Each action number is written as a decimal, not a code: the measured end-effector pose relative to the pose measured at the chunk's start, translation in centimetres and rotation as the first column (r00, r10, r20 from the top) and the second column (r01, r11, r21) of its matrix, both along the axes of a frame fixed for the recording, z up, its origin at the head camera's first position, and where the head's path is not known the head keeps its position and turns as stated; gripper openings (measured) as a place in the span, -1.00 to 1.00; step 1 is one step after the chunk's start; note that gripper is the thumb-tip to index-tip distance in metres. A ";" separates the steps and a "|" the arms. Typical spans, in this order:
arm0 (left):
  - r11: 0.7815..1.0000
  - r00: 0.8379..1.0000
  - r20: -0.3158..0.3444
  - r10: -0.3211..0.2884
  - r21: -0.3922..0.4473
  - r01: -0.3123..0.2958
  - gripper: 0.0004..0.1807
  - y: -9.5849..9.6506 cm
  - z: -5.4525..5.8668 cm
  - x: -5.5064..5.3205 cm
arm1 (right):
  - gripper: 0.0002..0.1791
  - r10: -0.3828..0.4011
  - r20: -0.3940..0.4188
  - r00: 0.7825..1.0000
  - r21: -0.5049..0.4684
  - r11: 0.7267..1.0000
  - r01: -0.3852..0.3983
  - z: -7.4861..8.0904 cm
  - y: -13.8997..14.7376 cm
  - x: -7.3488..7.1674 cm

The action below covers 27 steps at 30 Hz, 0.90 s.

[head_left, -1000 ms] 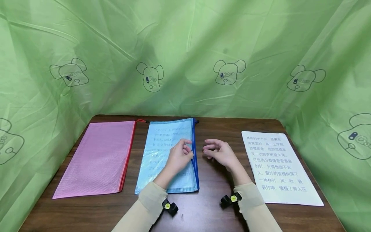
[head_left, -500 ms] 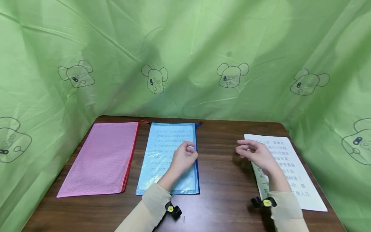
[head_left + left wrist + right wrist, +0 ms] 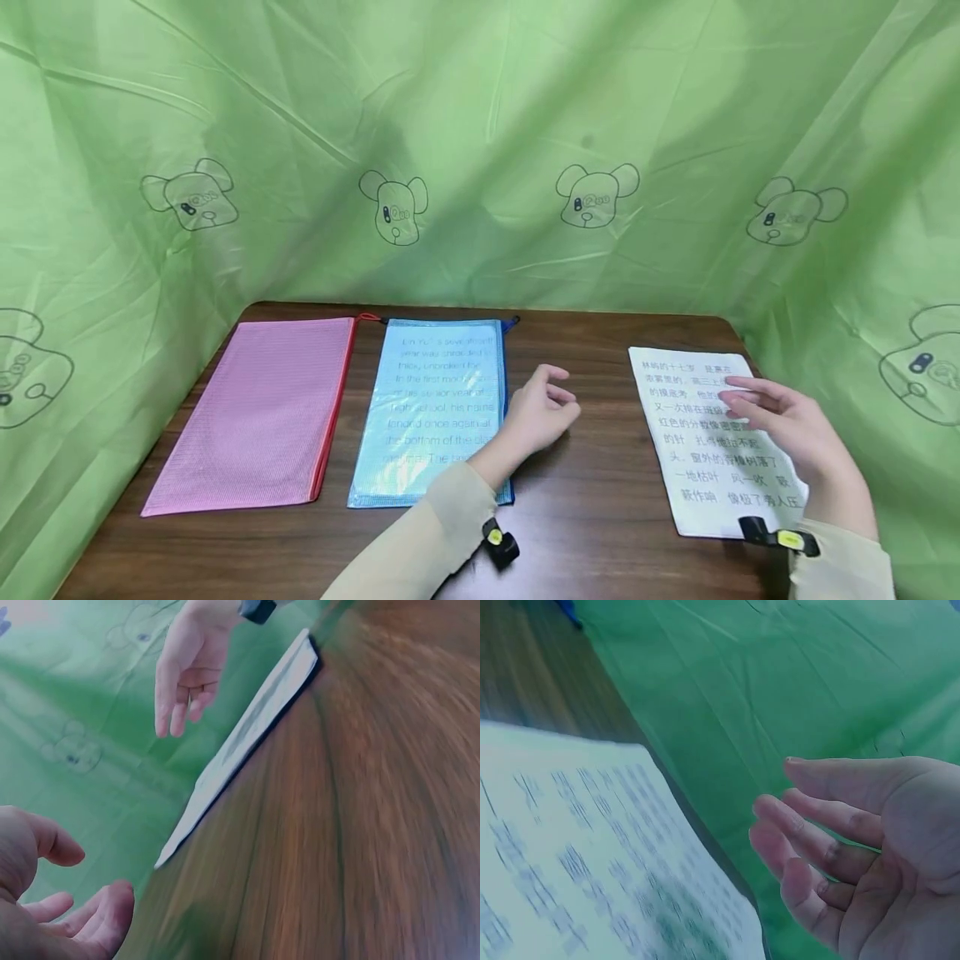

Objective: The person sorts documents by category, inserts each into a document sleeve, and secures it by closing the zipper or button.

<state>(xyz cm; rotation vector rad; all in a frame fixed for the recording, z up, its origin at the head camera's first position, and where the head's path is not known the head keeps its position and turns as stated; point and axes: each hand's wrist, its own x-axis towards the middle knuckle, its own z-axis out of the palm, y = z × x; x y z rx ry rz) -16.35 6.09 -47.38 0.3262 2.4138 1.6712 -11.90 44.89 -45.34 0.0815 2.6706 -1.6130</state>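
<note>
My left hand (image 3: 538,412) hovers beside the right edge of a blue zip pouch (image 3: 420,417), its fingers loosely bent around nothing. Inside that pouch a sheet with printed English text shows through. Above the right part of a white stack of paper (image 3: 705,450) printed with Chinese characters is my right hand (image 3: 795,429), relaxed and holding nothing. In the right wrist view the printed paper (image 3: 577,847) lies left of the right hand (image 3: 855,855), with a gap between them. The left wrist view has the left hand (image 3: 60,900) in its lower left corner, thumb and fingers apart.
A pink zip pouch (image 3: 255,417) with a red zipper edge lies flat at the left of the brown wooden table (image 3: 585,517). Behind and around the table hangs a green curtain (image 3: 480,167) with printed bear heads.
My right hand has travelled right, from beside the blue pouch to over the paper stack. The left hand has moved right, off the blue pouch's middle. The pouches stay put.
</note>
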 end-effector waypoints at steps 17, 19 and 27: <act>0.999 0.995 0.098 -0.020 -0.030 0.023 -0.43 7.5 -0.3 1.0 | -0.73 -0.197 0.133 0.971 -0.128 0.968 0.214 -1.6 5.3 1.7; 0.999 0.992 0.123 -0.032 -0.011 0.033 -0.42 7.9 -0.3 1.3 | -0.75 -0.218 0.154 0.964 -0.154 0.958 0.241 -1.6 5.5 1.7; 0.999 0.982 0.181 -0.053 0.017 0.051 -0.37 8.3 -0.5 2.2 | -0.79 -0.173 0.201 0.964 -0.105 0.975 0.197 -1.7 5.6 1.8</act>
